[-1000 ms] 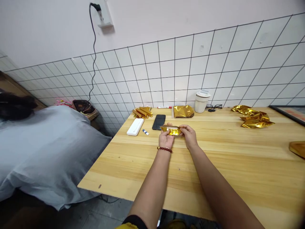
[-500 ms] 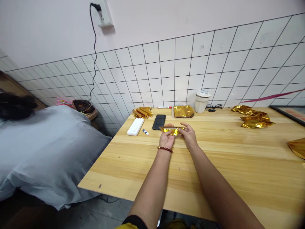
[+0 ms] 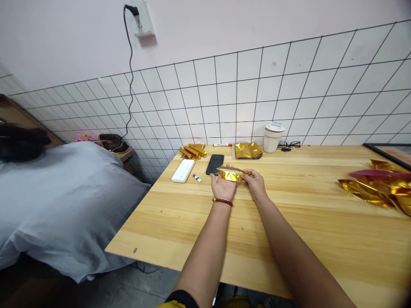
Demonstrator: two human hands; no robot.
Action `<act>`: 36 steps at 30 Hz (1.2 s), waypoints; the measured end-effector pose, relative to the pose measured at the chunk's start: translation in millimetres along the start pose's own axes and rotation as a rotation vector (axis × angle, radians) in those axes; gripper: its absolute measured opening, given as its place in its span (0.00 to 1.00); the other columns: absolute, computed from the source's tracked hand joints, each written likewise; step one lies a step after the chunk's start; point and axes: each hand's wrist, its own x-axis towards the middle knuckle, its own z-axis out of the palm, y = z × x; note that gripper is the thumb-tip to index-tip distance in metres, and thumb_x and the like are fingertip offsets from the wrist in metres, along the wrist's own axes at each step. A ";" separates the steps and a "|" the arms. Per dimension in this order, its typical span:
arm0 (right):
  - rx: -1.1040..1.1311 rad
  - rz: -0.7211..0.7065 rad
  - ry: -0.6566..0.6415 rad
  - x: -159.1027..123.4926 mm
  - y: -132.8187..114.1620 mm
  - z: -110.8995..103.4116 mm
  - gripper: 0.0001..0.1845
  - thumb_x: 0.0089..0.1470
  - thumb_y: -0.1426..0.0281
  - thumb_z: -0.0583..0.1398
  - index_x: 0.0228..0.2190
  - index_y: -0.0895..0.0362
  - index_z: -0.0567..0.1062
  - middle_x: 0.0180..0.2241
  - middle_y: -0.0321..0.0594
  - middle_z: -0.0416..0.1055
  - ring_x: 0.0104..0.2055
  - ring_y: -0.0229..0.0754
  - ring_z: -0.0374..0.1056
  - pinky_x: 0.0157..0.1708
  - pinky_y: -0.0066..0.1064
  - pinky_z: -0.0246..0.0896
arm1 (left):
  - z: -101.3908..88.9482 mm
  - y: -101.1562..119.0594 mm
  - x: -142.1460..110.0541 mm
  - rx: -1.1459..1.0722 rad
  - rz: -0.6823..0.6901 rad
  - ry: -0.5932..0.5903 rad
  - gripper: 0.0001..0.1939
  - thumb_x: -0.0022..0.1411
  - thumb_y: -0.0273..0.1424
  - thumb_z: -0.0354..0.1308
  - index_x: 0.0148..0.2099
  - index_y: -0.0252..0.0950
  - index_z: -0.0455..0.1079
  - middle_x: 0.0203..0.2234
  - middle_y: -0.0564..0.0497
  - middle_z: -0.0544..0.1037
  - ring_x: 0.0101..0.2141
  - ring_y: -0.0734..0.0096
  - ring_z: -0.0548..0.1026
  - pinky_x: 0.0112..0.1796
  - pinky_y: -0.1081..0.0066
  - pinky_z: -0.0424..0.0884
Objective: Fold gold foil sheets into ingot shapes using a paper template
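A folded piece of gold foil paper [image 3: 231, 175] lies across the fingers of my left hand [image 3: 222, 189], its long pocket spread apart and its pale inside showing. This hand is palm up, with the thumb held away from the foil; the fingertips are partly hidden behind it. My right hand [image 3: 256, 184] pinches the right-hand tip of the same gold foil paper between thumb and fingers. Just behind my left hand, a black phone [image 3: 215, 164] rests on the wooden table [image 3: 192, 222].
Left of the phone are a white power bank [image 3: 183, 170] and a small blue-and-white tube [image 3: 197, 178]. Along the wall stand folded gold strips [image 3: 193, 151], a red-and-white marker [image 3: 222, 145], a gold foil stack [image 3: 248, 150], a lidded cup [image 3: 272, 137] and glasses [image 3: 289, 144]. A person [image 3: 64, 201] sits at left.
My left thumb has lifted off the gold foil paper, and its pocket has spread wider. At right, the loose gold foil and a magenta ribbon have shifted rightward and nearer, blurred by motion.
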 end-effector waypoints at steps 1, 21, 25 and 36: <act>0.005 -0.003 -0.001 -0.1 0.0 -0.1 0.18 0.31 0.65 0.70 0.29 0.57 0.78 0.20 0.31 0.71 0.20 0.32 0.60 0.23 0.28 0.56 | 0.2 -0.6 0.8 0.022 -0.006 0.024 0.19 0.69 0.42 0.47 0.46 0.35 0.74 0.51 0.40 0.77 0.53 0.56 0.74 0.52 0.53 0.71; 0.074 0.056 -0.015 -1.8 -8.9 -2.0 0.21 0.32 0.65 0.70 0.33 0.56 0.78 0.19 0.29 0.71 0.18 0.31 0.60 0.21 0.25 0.56 | 5.7 -4.1 -0.7 0.169 -0.016 0.027 0.14 0.63 0.20 0.52 0.47 0.37 0.73 0.43 0.45 0.81 0.47 0.65 0.79 0.52 0.60 0.72; 0.057 0.035 -0.021 -4.3 -11.1 -1.6 0.18 0.33 0.67 0.68 0.32 0.56 0.78 0.18 0.28 0.68 0.17 0.31 0.59 0.19 0.24 0.54 | 9.9 -2.8 -2.1 0.128 -0.024 0.086 0.13 0.61 0.18 0.50 0.42 0.35 0.73 0.33 0.49 0.79 0.43 0.67 0.80 0.51 0.61 0.72; 0.093 0.076 -0.108 -7.3 -11.3 -0.3 0.16 0.30 0.69 0.66 0.28 0.55 0.73 0.21 0.29 0.71 0.15 0.29 0.59 0.17 0.23 0.51 | 9.1 -0.5 -4.1 0.009 -0.047 0.109 0.11 0.61 0.19 0.46 0.32 0.35 0.66 0.22 0.54 0.70 0.31 0.71 0.77 0.46 0.63 0.72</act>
